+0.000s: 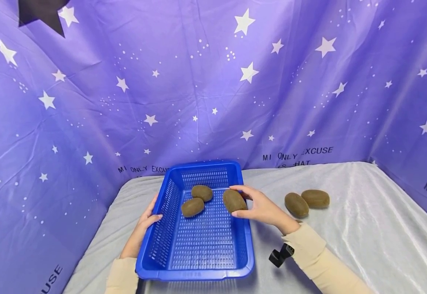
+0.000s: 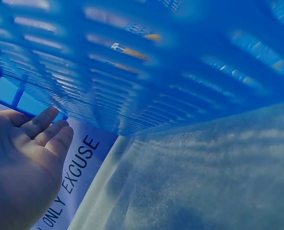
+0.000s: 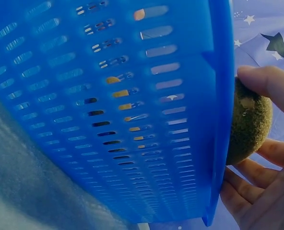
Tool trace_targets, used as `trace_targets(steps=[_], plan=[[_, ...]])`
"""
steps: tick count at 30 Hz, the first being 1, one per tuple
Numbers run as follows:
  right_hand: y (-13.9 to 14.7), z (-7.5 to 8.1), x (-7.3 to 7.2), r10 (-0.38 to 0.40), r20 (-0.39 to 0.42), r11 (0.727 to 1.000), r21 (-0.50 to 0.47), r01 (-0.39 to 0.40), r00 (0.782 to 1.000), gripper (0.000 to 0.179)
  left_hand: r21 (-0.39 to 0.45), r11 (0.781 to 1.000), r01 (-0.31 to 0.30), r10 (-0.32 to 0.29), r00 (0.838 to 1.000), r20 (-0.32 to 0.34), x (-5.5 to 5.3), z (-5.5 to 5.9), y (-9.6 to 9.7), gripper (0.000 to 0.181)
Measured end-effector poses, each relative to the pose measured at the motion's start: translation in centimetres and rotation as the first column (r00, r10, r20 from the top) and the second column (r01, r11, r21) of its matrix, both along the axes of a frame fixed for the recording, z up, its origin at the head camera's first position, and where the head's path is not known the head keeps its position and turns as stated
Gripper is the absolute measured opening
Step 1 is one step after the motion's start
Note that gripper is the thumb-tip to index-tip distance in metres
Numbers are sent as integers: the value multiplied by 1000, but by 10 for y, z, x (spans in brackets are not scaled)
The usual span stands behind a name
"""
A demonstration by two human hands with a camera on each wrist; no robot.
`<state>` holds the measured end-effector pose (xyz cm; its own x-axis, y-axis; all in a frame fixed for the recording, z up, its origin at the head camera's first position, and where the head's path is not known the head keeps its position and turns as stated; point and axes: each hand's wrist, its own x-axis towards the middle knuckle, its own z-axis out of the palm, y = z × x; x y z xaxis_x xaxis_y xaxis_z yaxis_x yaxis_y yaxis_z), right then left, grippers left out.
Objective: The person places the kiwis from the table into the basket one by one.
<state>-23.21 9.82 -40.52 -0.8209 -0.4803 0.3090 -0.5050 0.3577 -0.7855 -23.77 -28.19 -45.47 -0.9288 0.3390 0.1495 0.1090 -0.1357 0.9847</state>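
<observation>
A blue plastic basket (image 1: 195,274) with slotted walls stands in front of me. My left hand (image 1: 142,228) holds its left rim, thumb over the edge and fingers along the outside. In the left wrist view the fingers (image 2: 51,132) reach up to the rim. My right hand (image 1: 266,207) grips a brown fuzzy kiwi (image 1: 234,200) between thumb and fingers, at the inner side of the right rim. From the right wrist, this kiwi (image 3: 250,125) shows just beyond the rim. Two more kiwis, one nearer (image 1: 192,207) and one behind it (image 1: 201,192), lie inside the basket.
To the right of the basket, two kiwis, one oval (image 1: 296,205) and one longer (image 1: 315,198), lie side by side on the pale cloth (image 1: 349,228). A purple star-printed curtain (image 1: 213,81) hangs behind and along both sides.
</observation>
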Motion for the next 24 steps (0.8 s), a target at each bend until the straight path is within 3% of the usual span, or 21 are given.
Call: trace_targets(steps=[7, 18, 24], plan=[[-1, -1, -1, -2, 24, 1000, 26, 2, 1000, 70, -15, 1000, -25, 25, 1000, -11, 1, 0, 1, 76], [-2, -1, 0, -14, 11, 999, 42, 14, 1000, 68, 8, 1000, 7, -7, 1000, -21, -1, -2, -1, 78], [-1, -3, 0, -17, 3, 1000, 4, 17, 1000, 60, 5, 1000, 3, -3, 999, -46, -2, -3, 0, 76]])
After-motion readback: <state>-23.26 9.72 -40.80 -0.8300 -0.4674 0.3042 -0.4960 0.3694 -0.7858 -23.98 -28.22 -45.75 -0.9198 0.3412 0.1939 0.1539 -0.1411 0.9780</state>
